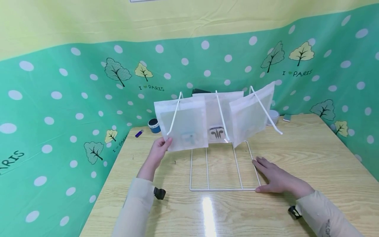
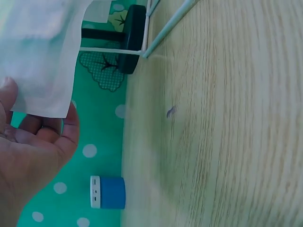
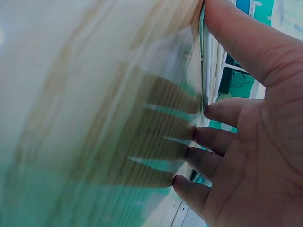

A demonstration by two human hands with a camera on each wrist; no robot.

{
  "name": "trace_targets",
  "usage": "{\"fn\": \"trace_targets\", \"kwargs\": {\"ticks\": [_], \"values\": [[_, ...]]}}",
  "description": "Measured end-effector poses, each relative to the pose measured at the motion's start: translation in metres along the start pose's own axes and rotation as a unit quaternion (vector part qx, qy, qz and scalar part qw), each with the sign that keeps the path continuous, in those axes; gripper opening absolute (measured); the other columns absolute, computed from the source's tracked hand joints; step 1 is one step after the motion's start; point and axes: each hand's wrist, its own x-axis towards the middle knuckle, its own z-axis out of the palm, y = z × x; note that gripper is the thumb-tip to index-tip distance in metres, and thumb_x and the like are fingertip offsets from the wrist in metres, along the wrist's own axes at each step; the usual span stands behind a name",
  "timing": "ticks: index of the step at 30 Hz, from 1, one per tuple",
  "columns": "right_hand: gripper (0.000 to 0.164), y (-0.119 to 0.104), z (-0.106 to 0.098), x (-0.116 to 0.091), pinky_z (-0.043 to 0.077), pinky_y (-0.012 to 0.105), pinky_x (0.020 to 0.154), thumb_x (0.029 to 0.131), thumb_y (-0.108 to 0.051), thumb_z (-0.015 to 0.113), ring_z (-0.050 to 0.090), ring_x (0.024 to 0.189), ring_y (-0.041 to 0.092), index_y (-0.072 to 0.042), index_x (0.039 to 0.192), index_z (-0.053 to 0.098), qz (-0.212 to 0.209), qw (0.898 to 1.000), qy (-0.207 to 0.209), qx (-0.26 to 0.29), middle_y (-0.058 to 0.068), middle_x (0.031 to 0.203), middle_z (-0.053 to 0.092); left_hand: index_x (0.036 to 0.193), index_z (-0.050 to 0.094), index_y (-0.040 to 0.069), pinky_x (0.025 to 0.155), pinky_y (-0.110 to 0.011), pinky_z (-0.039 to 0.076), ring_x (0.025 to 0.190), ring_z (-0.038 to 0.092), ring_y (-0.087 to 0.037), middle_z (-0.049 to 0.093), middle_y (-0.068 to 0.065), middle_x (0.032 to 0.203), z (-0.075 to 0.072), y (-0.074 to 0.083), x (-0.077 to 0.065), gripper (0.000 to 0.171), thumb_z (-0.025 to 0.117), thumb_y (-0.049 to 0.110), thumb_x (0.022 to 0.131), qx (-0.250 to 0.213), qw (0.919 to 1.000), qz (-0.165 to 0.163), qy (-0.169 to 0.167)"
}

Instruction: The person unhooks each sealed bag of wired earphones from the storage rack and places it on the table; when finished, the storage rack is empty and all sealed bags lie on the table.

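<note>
Taking a clock face centred on the middle pouch (image 1: pixel 213 115), head view: farthest out at nine, on the wooden table (image 1: pixel 183 214), a purple stick (image 1: pixel 139 133), then a blue jar (image 1: pixel 154 125), perhaps set aside for working room. At eight, left hand (image 1: pixel 158 149), thumb and fingers pinched on the lower corner of the left pouch (image 1: pixel 189 121), likely to steady that loose end. At nine, behind a white prong (image 1: pixel 174 115), the same pouch, apparently suspended by its top. At the centre, earphones (image 1: pixel 217 133) showing inside. At six, flat on the table, wire base (image 1: pixel 225 190), probably for stability. At three, right pouch (image 1: pixel 250 117), skewed sideways. Between four and five, right hand (image 1: pixel 275 176), spread, gripping nothing, fingers touching the base's right side, seemingly against tipping. At three again, farther out, white jar (image 1: pixel 275 115).
</note>
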Motion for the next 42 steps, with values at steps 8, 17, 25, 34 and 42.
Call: {"fn": "trace_targets", "kwargs": {"ticks": [8, 17, 25, 34, 42], "values": [[0.103, -0.001, 0.0, 0.001, 0.031, 0.066, 0.102, 0.075, -0.056, 0.076, 0.026, 0.135, 0.055, 0.006, 0.147, 0.035, 0.013, 1.0, -0.012, 0.0, 0.034, 0.15, 0.027, 0.13, 0.056, -0.004, 0.105, -0.05, 0.038, 0.12, 0.054, -0.034, 0.057, -0.022, 0.131, 0.002, 0.002, -0.016, 0.043, 0.052, 0.028, 0.102, -0.019, 0.9997, 0.014, -0.005], [0.104, -0.001, 0.001, 0.001, 0.031, 0.065, 0.103, 0.075, -0.057, 0.076, 0.025, 0.135, 0.055, 0.005, 0.147, 0.034, 0.024, 0.999, -0.023, -0.002, 0.033, 0.151, 0.027, 0.129, 0.053, -0.009, 0.105, -0.049, 0.039, 0.116, 0.056, -0.034, 0.056, -0.025, 0.13, 0.008, 0.008, -0.036, 0.037, 0.047, 0.017, 0.104, -0.06, 0.9979, 0.023, 0.009], [0.103, -0.001, 0.001, 0.001, 0.031, 0.066, 0.103, 0.075, -0.056, 0.076, 0.026, 0.135, 0.055, 0.006, 0.147, 0.035, 0.018, 1.0, -0.017, -0.008, 0.034, 0.15, 0.027, 0.129, 0.054, -0.007, 0.102, -0.049, 0.042, 0.112, 0.06, -0.025, 0.058, -0.023, 0.129, 0.007, 0.003, -0.05, 0.039, 0.048, 0.022, 0.103, -0.079, 0.9957, 0.048, 0.007], [0.101, -0.002, 0.0, 0.001, 0.032, 0.066, 0.102, 0.076, -0.054, 0.077, 0.027, 0.135, 0.055, 0.007, 0.146, 0.036, 0.011, 1.0, -0.01, -0.012, 0.034, 0.149, 0.028, 0.125, 0.055, -0.009, 0.095, -0.037, 0.048, 0.105, 0.063, -0.017, 0.066, -0.008, 0.117, 0.008, 0.003, -0.071, 0.037, 0.049, 0.02, 0.103, -0.094, 0.9941, 0.053, 0.008], [0.101, -0.004, -0.001, 0.002, 0.032, 0.066, 0.102, 0.076, -0.054, 0.077, 0.028, 0.134, 0.056, 0.008, 0.145, 0.037, 0.002, 1.0, -0.006, -0.016, 0.035, 0.148, 0.029, 0.118, 0.059, -0.007, 0.089, -0.029, 0.05, 0.102, 0.064, -0.015, 0.068, 0.006, 0.108, 0.006, 0.005, -0.095, 0.03, 0.048, 0.017, 0.103, -0.095, 0.9917, 0.087, 0.008]]}}
